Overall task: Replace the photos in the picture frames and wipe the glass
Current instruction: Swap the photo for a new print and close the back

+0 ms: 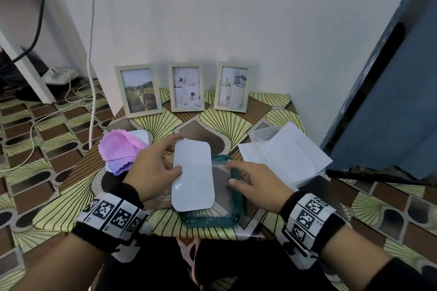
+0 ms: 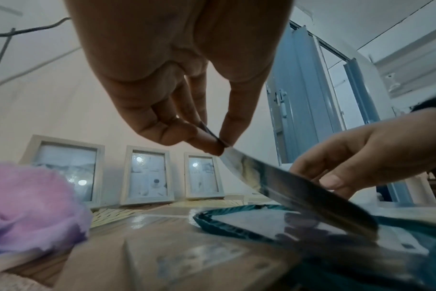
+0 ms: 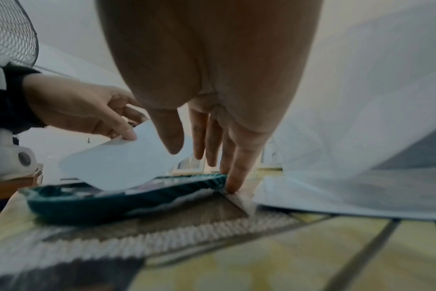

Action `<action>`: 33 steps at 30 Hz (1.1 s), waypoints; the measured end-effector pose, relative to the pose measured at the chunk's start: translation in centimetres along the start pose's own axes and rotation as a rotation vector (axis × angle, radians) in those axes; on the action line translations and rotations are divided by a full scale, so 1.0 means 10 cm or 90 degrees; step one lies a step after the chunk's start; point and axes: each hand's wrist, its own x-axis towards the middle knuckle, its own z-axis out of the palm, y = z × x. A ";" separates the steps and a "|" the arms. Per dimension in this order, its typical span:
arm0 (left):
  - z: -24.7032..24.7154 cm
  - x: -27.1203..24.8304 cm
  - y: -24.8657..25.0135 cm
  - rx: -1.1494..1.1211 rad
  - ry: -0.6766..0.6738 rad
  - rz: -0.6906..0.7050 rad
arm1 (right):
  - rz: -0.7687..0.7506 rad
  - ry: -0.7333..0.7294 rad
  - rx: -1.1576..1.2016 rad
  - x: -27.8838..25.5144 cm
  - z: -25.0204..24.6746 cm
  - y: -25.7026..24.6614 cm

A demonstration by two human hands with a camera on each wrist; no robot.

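1. White walls back a counter (image 1: 272, 111) covered in a yellow-green fan pattern with brown panels; the floor carries the same pattern.
2. Count: three pale wooden picture frames stand upright at the counter's far edge, leaning toward the wall: left frame (image 1: 138, 90) with an outdoor scene, middle frame (image 1: 186, 87) and right frame (image 1: 232, 86) with pale interior collages.
3. One teal frame (image 1: 211, 221) lies flat on the near middle of the counter.
4. One photo (image 1: 192, 176) with rounded corners is held tilted above the teal frame, white back upward.
5. Left hand (image 1: 153, 168) pinches the photo's left edge between thumb and fingers.
6. Right hand (image 1: 255, 184) grips nothing; its fingers are extended, tips resting at the teal frame's right edge.
7. Only the left wrist view shows the photo's printed underside (image 2: 299, 195), dark and blurred, and a brown card (image 2: 186, 261) lying beside the teal frame.
8. Only the right wrist view shows one right fingertip (image 3: 233, 187) touching the counter against the frame's rim, and a fan (image 3: 10, 33) at upper left.
9. Surroundings: one pink-purple cloth (image 1: 120, 151) lies left on a white piece; white paper sheets (image 1: 286, 156) lie right; a blue door (image 1: 390, 101) stands further right; cables (image 1: 91, 66) hang at left.
10. Obstruction: the photo covers most of the teal frame's opening in the head view.
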 end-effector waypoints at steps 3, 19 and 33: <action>0.00 0.02 0.01 -0.071 0.012 -0.010 | -0.030 0.160 -0.001 -0.04 -0.16 -0.06; 0.25 0.24 0.31 -0.362 -0.085 -0.082 | 0.194 0.113 -0.105 -0.35 -0.48 0.42; 0.84 0.63 0.61 -0.124 -0.215 -0.119 | 0.197 0.161 0.071 -0.41 -0.61 0.49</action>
